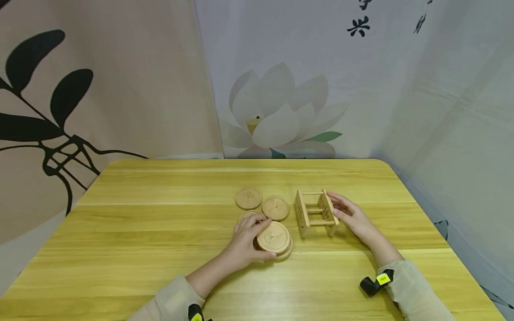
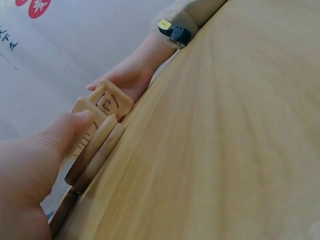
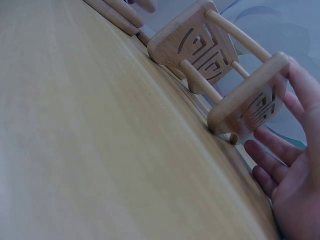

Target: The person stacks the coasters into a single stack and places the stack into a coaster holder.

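Beyond the far edge of the wooden table (image 1: 160,232) I see a cloth backdrop (image 1: 401,98) printed with a pale lotus (image 1: 281,118), black Chinese characters (image 1: 358,26) and, past the far left corner, dark leaves (image 1: 71,96).

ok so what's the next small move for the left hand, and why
I'd probably lift the upper disc toward the rack: the left hand grips it over a lower disc, and the right hand touches the rack's side.

Room at nine, crowding at twelve
From my left hand (image 1: 244,243), the tabletop (image 1: 136,232) lies open at nine o'clock; loose wooden discs (image 1: 248,199) block twelve to one, and the rack (image 1: 302,216) with my right hand (image 1: 353,218) against it bars two.
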`<move>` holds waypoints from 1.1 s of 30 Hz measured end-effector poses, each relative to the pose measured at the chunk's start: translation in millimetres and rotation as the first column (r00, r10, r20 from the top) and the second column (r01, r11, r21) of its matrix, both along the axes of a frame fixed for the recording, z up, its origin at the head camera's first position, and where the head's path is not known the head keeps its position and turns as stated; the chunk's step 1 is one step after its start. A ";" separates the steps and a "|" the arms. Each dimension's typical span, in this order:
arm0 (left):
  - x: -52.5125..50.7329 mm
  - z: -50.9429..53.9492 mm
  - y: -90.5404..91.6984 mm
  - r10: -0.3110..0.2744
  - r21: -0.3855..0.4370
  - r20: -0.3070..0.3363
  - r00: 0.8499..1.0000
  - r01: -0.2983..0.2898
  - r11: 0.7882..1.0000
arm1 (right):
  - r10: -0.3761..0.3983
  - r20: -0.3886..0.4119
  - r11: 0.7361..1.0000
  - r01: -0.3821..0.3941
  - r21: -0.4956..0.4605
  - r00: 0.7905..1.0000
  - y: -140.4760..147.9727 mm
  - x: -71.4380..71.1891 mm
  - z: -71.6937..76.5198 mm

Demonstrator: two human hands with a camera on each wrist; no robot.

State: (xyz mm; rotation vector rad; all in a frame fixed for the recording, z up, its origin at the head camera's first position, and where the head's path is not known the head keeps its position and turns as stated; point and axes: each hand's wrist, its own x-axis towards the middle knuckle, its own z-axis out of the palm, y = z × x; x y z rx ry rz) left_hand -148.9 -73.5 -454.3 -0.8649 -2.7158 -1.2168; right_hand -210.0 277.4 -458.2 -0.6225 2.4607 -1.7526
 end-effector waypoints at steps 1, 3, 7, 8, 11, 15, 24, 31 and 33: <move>-0.1 -0.4 0.1 -0.001 -0.005 0.000 1.000 0.001 1.000 | 0.000 0.001 1.000 0.000 0.000 1.000 0.2 0.0 0.1; -0.3 -0.7 0.4 -0.004 -0.010 0.002 1.000 0.004 1.000 | 0.000 0.003 1.000 0.000 -0.001 1.000 0.4 0.2 0.2; -0.4 -0.4 0.8 -0.006 -0.014 0.005 1.000 0.006 1.000 | 0.001 0.001 1.000 -0.001 -0.003 1.000 0.5 0.3 0.6; -0.4 -0.1 1.0 -0.007 -0.013 0.006 1.000 0.007 1.000 | 0.001 0.000 1.000 -0.001 -0.005 1.000 0.5 0.2 0.7; -0.1 0.3 1.6 -0.010 -0.018 0.007 1.000 0.010 1.000 | -0.002 0.002 1.000 0.002 -0.008 1.000 0.3 0.2 0.9; 0.1 -0.8 2.7 -0.023 -0.013 0.010 1.000 0.023 1.000 | -0.008 0.007 1.000 0.008 0.002 1.000 0.1 0.7 1.2; -0.2 -3.4 3.1 -0.030 -0.013 0.018 0.999 0.030 0.999 | -0.007 0.016 1.000 0.007 0.007 1.000 -0.9 1.4 2.4; -0.5 -4.1 3.4 -0.030 -0.025 -0.004 1.000 0.030 0.999 | -0.007 0.019 1.000 0.007 0.000 1.000 -0.5 1.2 1.7; -0.3 -3.9 3.6 -0.029 -0.031 -0.010 1.000 0.029 0.999 | -0.007 0.015 1.000 0.007 0.003 1.000 -0.4 1.2 1.5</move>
